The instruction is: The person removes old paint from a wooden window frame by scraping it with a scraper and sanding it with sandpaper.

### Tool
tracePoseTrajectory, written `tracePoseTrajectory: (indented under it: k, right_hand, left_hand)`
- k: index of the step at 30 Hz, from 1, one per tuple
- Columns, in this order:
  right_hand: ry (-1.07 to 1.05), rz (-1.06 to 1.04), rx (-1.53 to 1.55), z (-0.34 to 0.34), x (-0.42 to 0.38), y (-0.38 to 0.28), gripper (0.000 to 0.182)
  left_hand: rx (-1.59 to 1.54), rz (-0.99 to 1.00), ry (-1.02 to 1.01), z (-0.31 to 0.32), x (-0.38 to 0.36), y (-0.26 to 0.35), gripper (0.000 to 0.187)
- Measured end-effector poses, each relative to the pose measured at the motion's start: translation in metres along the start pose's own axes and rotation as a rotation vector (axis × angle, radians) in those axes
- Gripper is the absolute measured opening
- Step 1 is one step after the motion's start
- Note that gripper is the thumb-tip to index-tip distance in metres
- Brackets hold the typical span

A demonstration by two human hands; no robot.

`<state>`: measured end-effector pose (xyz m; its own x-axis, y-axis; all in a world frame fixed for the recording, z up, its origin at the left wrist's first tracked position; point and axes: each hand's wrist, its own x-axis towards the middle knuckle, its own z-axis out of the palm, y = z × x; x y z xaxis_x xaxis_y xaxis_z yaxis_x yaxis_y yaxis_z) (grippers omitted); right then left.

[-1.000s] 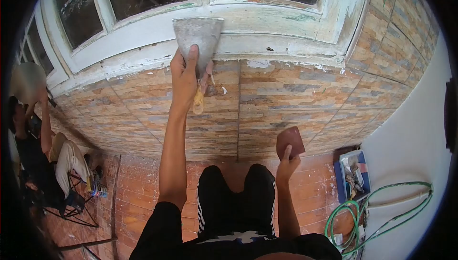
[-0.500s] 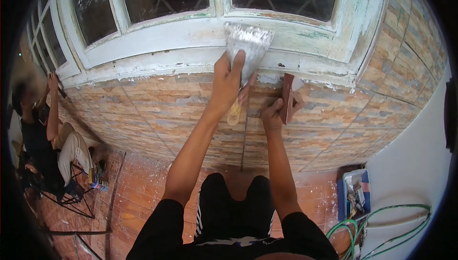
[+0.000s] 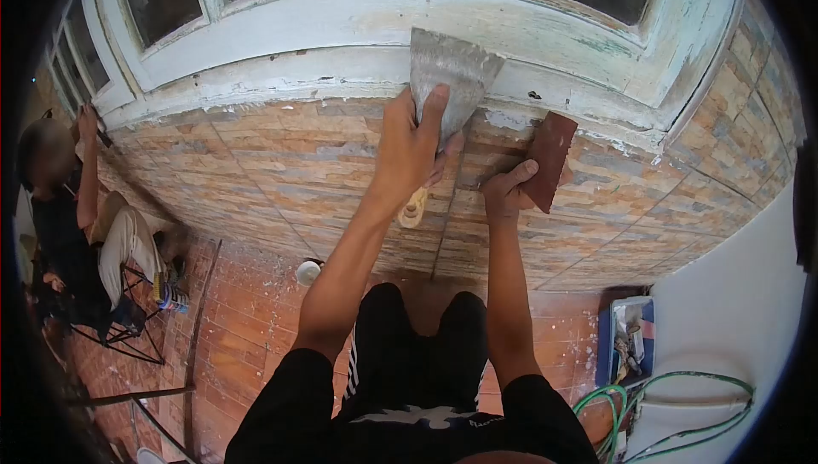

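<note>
A wide metal scraper (image 3: 456,72) with a yellowish handle is gripped in my left hand (image 3: 409,144), its blade pointing up in front of the white window frame (image 3: 349,63). To the right, my right hand (image 3: 509,191) pinches a folded reddish-brown sheet (image 3: 552,157), which looks like sandpaper, its thumb on the near face. The sheet is tilted in front of the stone-patterned wall (image 3: 332,157), just under the sill. White and green paint patches mark the frame. The fingers behind the sheet are partly hidden.
On the left, another person (image 3: 64,234) sits on a folding chair, one hand raised to the window frame. A white round container (image 3: 308,272) stands by the wall base. At the right are a blue box of items (image 3: 605,340) and a green hose (image 3: 707,374).
The view has shifted, showing the window frame higher. The brown sheet has turned its broad face toward me and moved right. The scraper blade has tilted slightly, and the white container has come into view.
</note>
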<state>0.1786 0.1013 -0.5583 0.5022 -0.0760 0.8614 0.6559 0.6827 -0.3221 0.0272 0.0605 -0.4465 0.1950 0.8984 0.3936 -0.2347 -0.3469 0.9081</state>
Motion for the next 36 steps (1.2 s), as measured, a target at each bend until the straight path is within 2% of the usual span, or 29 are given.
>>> tracePoseTrajectory:
  k: [3, 6, 10, 13, 21, 26, 30, 33, 36]
  right_hand:
    - [0.017, 0.016, 0.040, 0.003, 0.001, 0.000, 0.046]
    - [0.023, 0.028, 0.063, 0.005, -0.002, 0.002, 0.048]
    - [0.021, 0.073, 0.061, 0.003, -0.004, 0.003, 0.048]
    - [0.039, 0.053, 0.175, 0.009, 0.000, -0.001, 0.046]
    - [0.031, 0.033, 0.018, 0.002, -0.003, 0.009, 0.048]
    - [0.034, 0.042, 0.054, 0.002, -0.009, 0.014, 0.051]
    - [0.002, 0.043, 0.013, -0.001, -0.010, 0.018, 0.049]
    - [-0.014, 0.032, -0.014, -0.001, -0.012, 0.012, 0.047]
    - [-0.006, -0.025, -0.035, -0.004, -0.008, 0.014, 0.047]
  left_hand:
    - [-0.011, -0.034, -0.012, 0.000, 0.007, 0.005, 0.031]
    - [0.051, 0.093, -0.025, 0.002, 0.017, 0.006, 0.031]
    - [0.042, 0.096, 0.017, 0.005, 0.010, -0.013, 0.035]
    - [0.082, 0.131, 0.019, 0.006, 0.019, -0.007, 0.036]
    - [0.006, 0.109, 0.052, 0.017, 0.017, -0.011, 0.036]
    - [-0.084, 0.072, 0.048, 0.019, 0.011, -0.012, 0.034]
    - [0.066, 0.083, 0.067, 0.021, 0.018, -0.008, 0.034]
    - [-0.018, 0.095, 0.068, 0.024, 0.017, -0.011, 0.034]
    - [-0.101, 0.189, 0.211, 0.034, -0.004, -0.036, 0.037]
